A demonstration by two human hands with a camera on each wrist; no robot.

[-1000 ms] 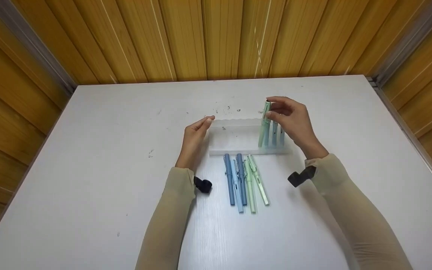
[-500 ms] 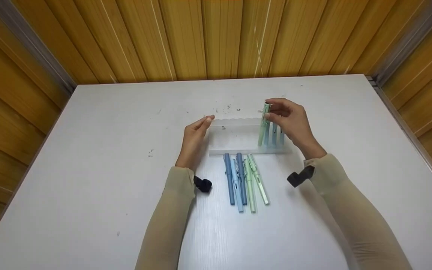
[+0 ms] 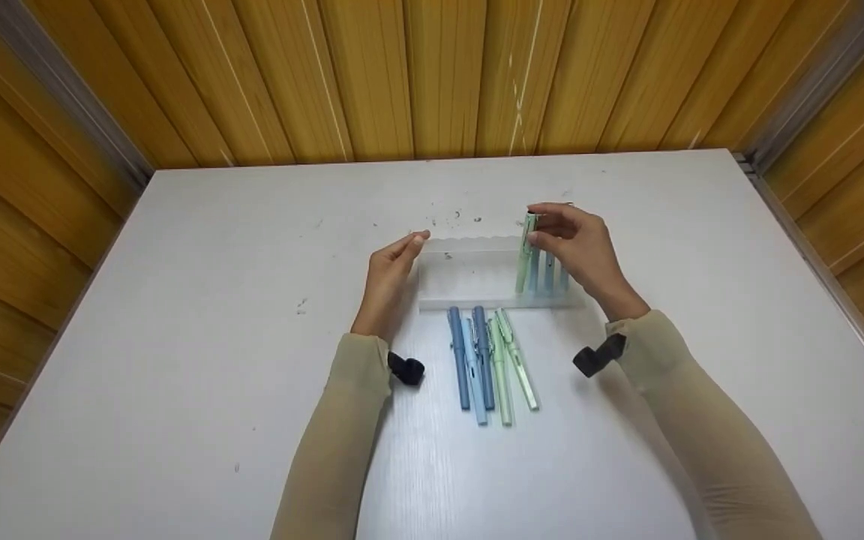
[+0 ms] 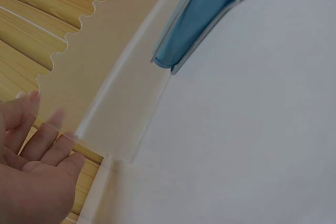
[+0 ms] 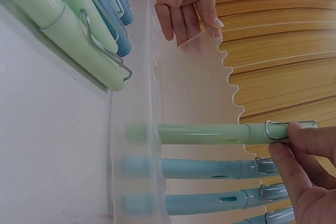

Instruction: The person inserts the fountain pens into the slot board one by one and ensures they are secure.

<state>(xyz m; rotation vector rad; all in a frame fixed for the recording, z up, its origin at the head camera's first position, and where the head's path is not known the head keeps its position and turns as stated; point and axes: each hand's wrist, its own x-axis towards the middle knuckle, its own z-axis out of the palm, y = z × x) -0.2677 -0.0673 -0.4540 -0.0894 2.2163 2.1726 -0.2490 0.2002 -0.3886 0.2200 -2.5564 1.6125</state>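
A translucent pen stand with a scalloped back edge stands on the table. My left hand pinches its upper left corner between thumb and fingers, also seen from the other side in the right wrist view. With thumb and fingertips, my right hand grips the clip end of a light green pen. This pen's lower end is behind the stand's frosted front lip, in line with the scallops. Beside it, several blue pens stand in the rack, partly hidden by my right hand in the head view.
In front of the stand lies a loose row of pens, with dark blue pens, a light blue pen and light green pens side by side. The white table meets a wood-panelled wall at the back.
My right hand has moved slightly down, and the light green pen has sunk lower into the stand with it. My left hand has stayed at the corner.
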